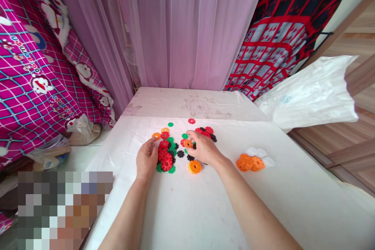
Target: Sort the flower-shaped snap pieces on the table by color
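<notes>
Flower-shaped plastic discs lie on a white-covered table. My left hand (147, 159) rests at the left side of a pile of red discs (166, 161) mixed with green and black ones; its fingers are bent, and whether it holds a disc is hidden. My right hand (202, 146) has its thumb and fingers around an orange disc (188, 143). Just below it sits a small orange and yellow stack (195, 166). Behind that hand is a cluster of red and black discs (206, 131). A black disc (180, 154) lies between the hands.
Orange discs (249, 162) and white ones (260, 154) are heaped on the right. Single green (170, 124) and red (191, 121) discs lie farther back. A white bag (316, 90) stands at the table's right edge; purple curtains (187, 27) hang behind.
</notes>
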Demonstrator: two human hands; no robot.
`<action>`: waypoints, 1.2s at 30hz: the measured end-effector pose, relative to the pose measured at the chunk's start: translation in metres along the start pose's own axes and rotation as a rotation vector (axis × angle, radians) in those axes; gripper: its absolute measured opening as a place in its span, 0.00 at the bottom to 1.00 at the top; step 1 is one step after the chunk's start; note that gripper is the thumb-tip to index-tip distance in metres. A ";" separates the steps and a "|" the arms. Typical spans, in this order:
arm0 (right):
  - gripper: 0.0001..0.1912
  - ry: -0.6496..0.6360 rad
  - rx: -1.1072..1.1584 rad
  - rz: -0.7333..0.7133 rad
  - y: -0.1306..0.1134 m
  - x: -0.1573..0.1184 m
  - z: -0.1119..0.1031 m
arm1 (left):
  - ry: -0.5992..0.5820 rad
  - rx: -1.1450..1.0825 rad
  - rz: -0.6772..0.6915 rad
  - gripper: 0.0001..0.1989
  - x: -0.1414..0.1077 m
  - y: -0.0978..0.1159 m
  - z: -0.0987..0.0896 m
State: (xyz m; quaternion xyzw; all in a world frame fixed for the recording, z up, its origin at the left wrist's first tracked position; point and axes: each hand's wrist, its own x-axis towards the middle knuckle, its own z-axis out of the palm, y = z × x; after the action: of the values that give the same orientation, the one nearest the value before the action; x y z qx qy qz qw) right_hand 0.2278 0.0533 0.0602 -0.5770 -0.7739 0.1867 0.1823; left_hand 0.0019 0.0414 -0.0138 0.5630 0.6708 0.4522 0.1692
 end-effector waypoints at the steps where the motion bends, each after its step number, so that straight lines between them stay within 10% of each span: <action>1: 0.29 -0.013 0.008 -0.009 0.002 -0.013 -0.002 | -0.001 0.000 0.005 0.16 0.000 0.000 0.000; 8: 0.30 -0.078 -0.054 -0.036 0.007 -0.062 -0.002 | -0.010 0.003 -0.012 0.17 0.000 0.004 -0.002; 17: 0.31 -0.118 -0.097 -0.018 0.003 -0.069 0.000 | 0.001 -0.001 -0.019 0.16 0.000 0.005 -0.003; 22: 0.13 -0.125 -0.208 0.069 0.011 -0.082 -0.010 | -0.008 0.006 -0.022 0.16 0.000 0.006 -0.003; 36: 0.17 -0.263 -0.268 0.080 0.007 -0.083 -0.008 | -0.013 -0.033 -0.059 0.16 0.000 0.010 -0.005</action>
State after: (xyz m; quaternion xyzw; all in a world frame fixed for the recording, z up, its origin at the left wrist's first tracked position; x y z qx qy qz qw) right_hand 0.2600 -0.0242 0.0576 -0.5970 -0.7856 0.1625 -0.0063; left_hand 0.0044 0.0388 -0.0034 0.5428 0.6786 0.4543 0.1959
